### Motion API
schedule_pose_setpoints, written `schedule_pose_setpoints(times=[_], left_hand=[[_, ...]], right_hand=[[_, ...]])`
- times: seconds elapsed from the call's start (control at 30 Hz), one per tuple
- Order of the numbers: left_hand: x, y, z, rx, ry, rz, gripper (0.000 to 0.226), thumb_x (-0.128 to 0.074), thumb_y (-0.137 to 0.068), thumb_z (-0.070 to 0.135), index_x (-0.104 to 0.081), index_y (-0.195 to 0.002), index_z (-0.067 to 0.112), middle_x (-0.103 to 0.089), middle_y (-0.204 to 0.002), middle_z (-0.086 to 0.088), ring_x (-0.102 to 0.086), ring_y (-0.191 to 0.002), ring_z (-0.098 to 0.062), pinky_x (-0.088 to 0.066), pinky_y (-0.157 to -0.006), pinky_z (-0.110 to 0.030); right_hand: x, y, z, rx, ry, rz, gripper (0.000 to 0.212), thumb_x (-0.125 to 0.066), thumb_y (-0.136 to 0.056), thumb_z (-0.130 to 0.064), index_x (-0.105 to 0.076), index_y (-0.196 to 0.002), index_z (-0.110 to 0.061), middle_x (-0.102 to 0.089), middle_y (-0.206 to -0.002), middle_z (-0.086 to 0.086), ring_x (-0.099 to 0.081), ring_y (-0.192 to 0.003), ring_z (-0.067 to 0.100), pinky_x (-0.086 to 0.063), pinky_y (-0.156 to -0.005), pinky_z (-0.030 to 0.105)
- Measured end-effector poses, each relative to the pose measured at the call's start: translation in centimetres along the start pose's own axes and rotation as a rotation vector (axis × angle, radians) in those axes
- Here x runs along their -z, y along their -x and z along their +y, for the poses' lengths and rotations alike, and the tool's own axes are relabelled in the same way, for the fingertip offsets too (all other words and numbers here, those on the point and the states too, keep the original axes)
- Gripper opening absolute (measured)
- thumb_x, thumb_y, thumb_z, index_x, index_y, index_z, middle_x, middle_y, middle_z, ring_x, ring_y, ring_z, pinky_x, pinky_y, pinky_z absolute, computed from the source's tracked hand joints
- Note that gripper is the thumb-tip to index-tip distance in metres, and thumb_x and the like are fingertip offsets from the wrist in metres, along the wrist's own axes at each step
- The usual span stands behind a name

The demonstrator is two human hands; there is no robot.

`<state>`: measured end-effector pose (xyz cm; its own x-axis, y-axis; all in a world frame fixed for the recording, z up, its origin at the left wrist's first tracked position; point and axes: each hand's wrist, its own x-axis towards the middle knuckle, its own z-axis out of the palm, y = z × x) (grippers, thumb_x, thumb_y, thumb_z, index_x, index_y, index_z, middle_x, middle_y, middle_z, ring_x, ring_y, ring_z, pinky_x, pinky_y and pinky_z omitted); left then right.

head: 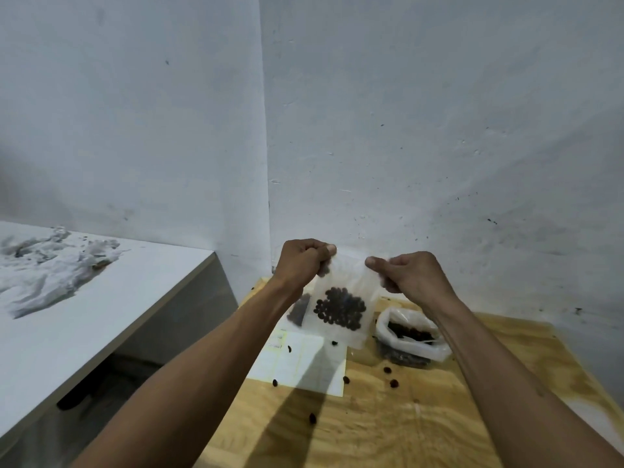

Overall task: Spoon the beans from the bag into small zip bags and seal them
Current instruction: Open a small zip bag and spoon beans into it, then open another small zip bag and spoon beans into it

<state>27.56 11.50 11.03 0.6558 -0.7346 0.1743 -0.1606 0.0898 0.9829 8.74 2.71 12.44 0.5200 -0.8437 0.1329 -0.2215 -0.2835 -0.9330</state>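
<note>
Both hands are up at the top edge of one small zip bag point(341, 298): our left hand point(304, 265) pinches the left corner between thumb and curled fingers, and our right hand point(405, 275) pinches the right corner likewise. We hold it hanging in the air above the table point(388, 434), upright, so the beans point(339, 309) settle as a dark cluster in the lower half and stay off the zip strip; we judge this the sealing step, though whether the strip is already closed we cannot tell. Behind its left edge a second small bag with beans point(299, 310) shows, partly hidden. The source bag point(410, 334) stands on the table just right of the held one, its mouth rolled open, near enough for short spoon trips; something pale lies inside, possibly the spoon. A sheet of paper point(304, 363) lies beneath the held bag, and loose beans point(393, 383) are scattered on paper and wood. Risk noted: a bean caught in the strip would spoil the seal.
</note>
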Motion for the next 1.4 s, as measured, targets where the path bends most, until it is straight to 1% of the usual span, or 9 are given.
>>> schedule_pose_setpoints(times=[0.13,0.23,0.33,0.47,0.6,0.77,1.0,1.2,1.4], left_hand=[[1.3,-1.0,0.1,0.087,0.153,0.082,0.023,-0.073,-0.093,0.021,-0.073,-0.087,-0.001,-0.064,-0.068,-0.007,-0.060,-0.061,-0.019,-0.055,-0.057,-0.025],[3.1,-1.7,-0.2,0.326,0.038,-0.079,0.052,-0.069,-0.089,0.054,-0.066,-0.108,0.006,-0.069,-0.094,-0.009,-0.069,-0.085,-0.025,-0.058,-0.065,-0.032],[4.1,-1.5,-1.6,0.486,-0.139,-0.217,0.036,-0.078,-0.088,0.030,-0.066,-0.109,0.002,-0.068,-0.102,-0.014,-0.068,-0.085,-0.025,-0.058,-0.070,-0.034],[4.8,-2.1,-4.6,0.428,-0.117,-0.063,0.015,-0.075,-0.079,-0.010,-0.067,-0.086,0.001,-0.063,-0.088,-0.017,-0.062,-0.067,-0.025,-0.056,-0.063,-0.030],[5.5,-3.3,-7.4,0.398,-0.295,0.002,0.020,-0.081,-0.074,-0.002,-0.063,-0.078,0.007,-0.054,-0.077,-0.010,-0.051,-0.070,-0.023,-0.043,-0.064,-0.032],[5.0,-3.7,-9.8,0.316,-0.754,-0.040,0.034,-0.081,-0.077,0.023,-0.051,-0.062,0.018,-0.045,-0.061,0.001,-0.045,-0.063,-0.020,-0.034,-0.061,-0.029],[5.4,-4.5,-10.4,0.315,-0.757,-0.058,0.024,-0.080,-0.076,0.018,-0.074,-0.077,-0.005,-0.063,-0.066,-0.012,-0.058,-0.063,-0.023,-0.042,-0.058,-0.031],[5.7,-4.4,-10.4,0.284,-0.805,-0.065,0.017,-0.079,-0.074,0.017,-0.071,-0.068,0.003,-0.056,-0.064,-0.010,-0.053,-0.062,-0.021,-0.038,-0.058,-0.032],[4.2,-2.8,-8.8,0.155,-0.934,-0.009,0.030,-0.071,-0.085,0.029,-0.044,-0.070,0.025,-0.058,-0.087,-0.003,-0.053,-0.078,-0.025,-0.043,-0.073,-0.033]], right_hand=[[-2.8,0.8,1.9,-0.111,-0.052,-0.350,0.023,-0.082,-0.081,-0.030,-0.070,-0.093,-0.014,-0.076,-0.090,0.002,-0.071,-0.087,0.022,-0.053,-0.073,0.029],[-4.7,-0.4,3.7,-0.170,-0.180,-0.243,0.028,-0.083,-0.080,-0.019,-0.076,-0.101,-0.001,-0.078,-0.099,0.015,-0.073,-0.085,0.026,-0.054,-0.067,0.030],[-6.3,-1.8,4.1,-0.241,-0.218,-0.182,0.036,-0.084,-0.079,-0.018,-0.071,-0.105,0.003,-0.077,-0.097,0.010,-0.073,-0.082,0.022,-0.055,-0.065,0.028],[-9.5,-3.3,4.6,-0.217,0.032,-0.139,0.048,-0.086,-0.077,-0.033,-0.065,-0.104,-0.001,-0.065,-0.100,0.008,-0.065,-0.087,0.021,-0.048,-0.065,0.028],[-11.9,-4.1,5.5,-0.192,0.240,-0.145,0.041,-0.084,-0.076,-0.040,-0.063,-0.090,-0.006,-0.060,-0.076,0.001,-0.062,-0.075,0.021,-0.040,-0.053,0.026],[-13.8,-4.3,6.0,-0.251,0.499,-0.216,0.038,-0.073,-0.087,-0.044,-0.066,-0.097,-0.008,-0.067,-0.091,0.008,-0.065,-0.078,0.025,-0.047,-0.054,0.029],[-14.9,-4.7,6.2,-0.292,0.541,-0.164,0.026,-0.069,-0.091,-0.029,-0.058,-0.086,-0.007,-0.060,-0.085,0.010,-0.061,-0.076,0.030,-0.045,-0.041,0.027],[-15.1,-4.7,6.2,-0.272,0.555,-0.177,0.024,-0.067,-0.092,-0.027,-0.059,-0.086,-0.005,-0.065,-0.093,0.013,-0.061,-0.078,0.030,-0.042,-0.044,0.026],[-11.9,-4.2,5.0,-0.177,0.591,-0.141,0.025,-0.063,-0.092,-0.029,-0.064,-0.095,-0.004,-0.065,-0.091,0.013,-0.065,-0.080,0.030,-0.049,-0.066,0.032]])
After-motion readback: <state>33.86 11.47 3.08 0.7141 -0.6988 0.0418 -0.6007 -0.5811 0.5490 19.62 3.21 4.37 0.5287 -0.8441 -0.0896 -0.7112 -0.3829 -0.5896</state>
